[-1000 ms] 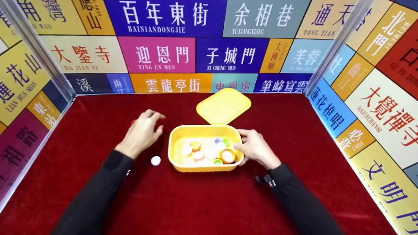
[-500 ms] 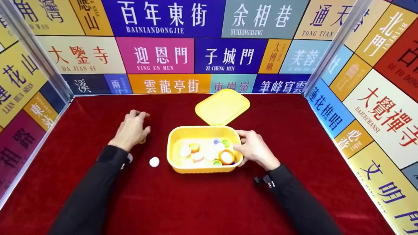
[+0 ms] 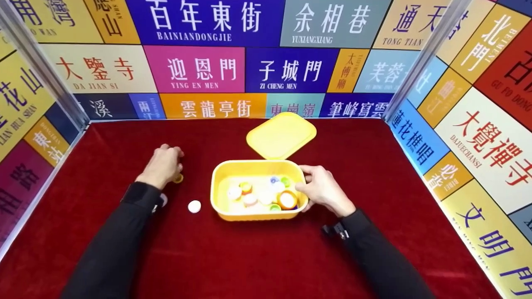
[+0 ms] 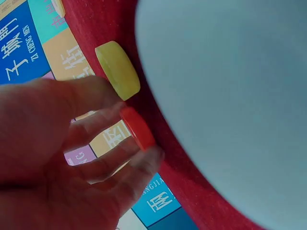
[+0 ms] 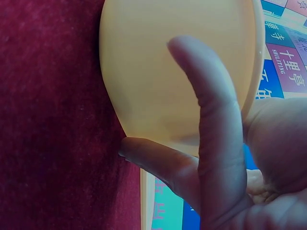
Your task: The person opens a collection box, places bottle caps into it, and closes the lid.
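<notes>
My left hand (image 3: 161, 168) is low over the cloth, its fingers bent downward. In the left wrist view a red cap (image 4: 138, 128) sits between the fingertips, which pinch it. Close beside them a yellow cap (image 4: 117, 70) lies on the cloth; the head view shows only part of it by the thumb. A white cap (image 3: 194, 206) lies nearer the body. My right hand (image 3: 326, 189) grips the right end of a yellow plastic box (image 3: 220, 207). Several small caps, white, orange and green among them, lie inside, such as the orange-rimmed one (image 3: 287, 200).
The yellow lid (image 3: 281, 136) lies behind the box, near the back wall (image 3: 291, 68). Dark red cloth (image 3: 249, 257) covers the table, with printed panels on three sides. A large pale blurred surface (image 4: 230, 96) fills much of the left wrist view.
My left hand has moved left, then lower toward the cloth, and its fingers have closed in. The yellow cap now shows by the thumb. The right hand still holds the box in place.
</notes>
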Motion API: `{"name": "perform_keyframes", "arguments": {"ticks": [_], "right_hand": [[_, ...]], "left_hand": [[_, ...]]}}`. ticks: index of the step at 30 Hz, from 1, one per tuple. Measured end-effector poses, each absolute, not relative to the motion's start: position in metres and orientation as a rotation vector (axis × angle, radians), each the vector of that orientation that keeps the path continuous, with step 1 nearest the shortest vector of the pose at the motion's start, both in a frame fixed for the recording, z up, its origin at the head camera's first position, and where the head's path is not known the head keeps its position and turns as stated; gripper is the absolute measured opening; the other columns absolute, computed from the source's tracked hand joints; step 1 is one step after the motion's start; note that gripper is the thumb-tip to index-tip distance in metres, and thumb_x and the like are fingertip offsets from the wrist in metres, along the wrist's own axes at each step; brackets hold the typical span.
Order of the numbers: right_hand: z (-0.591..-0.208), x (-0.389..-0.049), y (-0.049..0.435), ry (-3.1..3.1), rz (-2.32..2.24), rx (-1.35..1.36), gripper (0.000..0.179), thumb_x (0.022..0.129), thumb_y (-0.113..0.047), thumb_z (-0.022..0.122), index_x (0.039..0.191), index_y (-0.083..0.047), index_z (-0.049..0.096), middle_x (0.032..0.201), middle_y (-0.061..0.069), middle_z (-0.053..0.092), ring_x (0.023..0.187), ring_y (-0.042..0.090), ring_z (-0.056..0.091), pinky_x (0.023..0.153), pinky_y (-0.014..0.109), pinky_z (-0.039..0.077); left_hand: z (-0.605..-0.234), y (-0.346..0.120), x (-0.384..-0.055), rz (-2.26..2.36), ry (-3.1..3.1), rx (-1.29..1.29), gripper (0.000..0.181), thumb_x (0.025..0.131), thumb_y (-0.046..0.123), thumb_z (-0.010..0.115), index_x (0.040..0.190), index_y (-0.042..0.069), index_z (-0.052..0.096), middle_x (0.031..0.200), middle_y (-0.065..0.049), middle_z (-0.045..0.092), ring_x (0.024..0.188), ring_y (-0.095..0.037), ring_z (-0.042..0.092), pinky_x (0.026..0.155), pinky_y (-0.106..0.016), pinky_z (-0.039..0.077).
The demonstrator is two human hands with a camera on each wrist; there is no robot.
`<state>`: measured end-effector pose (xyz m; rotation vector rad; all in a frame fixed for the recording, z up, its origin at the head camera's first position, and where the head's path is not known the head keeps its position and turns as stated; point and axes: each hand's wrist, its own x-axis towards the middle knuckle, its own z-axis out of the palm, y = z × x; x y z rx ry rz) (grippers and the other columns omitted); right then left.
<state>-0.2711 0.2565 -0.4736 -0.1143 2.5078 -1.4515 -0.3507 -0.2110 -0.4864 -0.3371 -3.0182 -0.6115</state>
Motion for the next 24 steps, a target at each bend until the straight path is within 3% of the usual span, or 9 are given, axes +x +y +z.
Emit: {"name": "perform_keyframes", "arguments": {"ticks": [13, 18, 24], "right_hand": [[-0.475, -0.272, 0.256, 2.524, -1.439, -0.12, 0.066, 0.101, -0.003, 0.073, 0.166, -0.014, 0.065, 0.125, 0.022, 0.086, 0.069, 0.031, 0.085, 0.057, 0.05, 0.07], [-0.475, -0.272, 0.256, 2.514, -1.454, -0.12, 0.065, 0.101, -0.002, 0.073, 0.165, -0.013, 0.066, 0.125, 0.024, 0.086, 0.069, 0.032, 0.085, 0.057, 0.05, 0.07], [-0.473, -0.271, 0.257, 2.493, -1.472, -0.12, 0.065, 0.101, -0.002, 0.072, 0.165, -0.013, 0.066, 0.124, 0.023, 0.086, 0.072, 0.034, 0.086, 0.057, 0.052, 0.07]], "left_hand": [[-0.486, -0.215, -0.346, -0.684, -2.93, -0.397, 0.03, 0.096, -0.007, 0.067, 0.123, -0.009, 0.081, 0.111, -0.031, 0.068, 0.106, -0.051, 0.069, 0.099, -0.062, 0.063], [-0.484, -0.212, -0.343, -0.742, -2.918, -0.396, 0.032, 0.096, -0.006, 0.066, 0.124, -0.008, 0.08, 0.11, -0.027, 0.065, 0.104, -0.047, 0.067, 0.096, -0.057, 0.062], [-0.475, -0.196, -0.333, -0.792, -2.894, -0.424, 0.03, 0.102, -0.005, 0.069, 0.131, -0.006, 0.078, 0.117, -0.028, 0.064, 0.106, -0.046, 0.068, 0.096, -0.054, 0.064]]}}
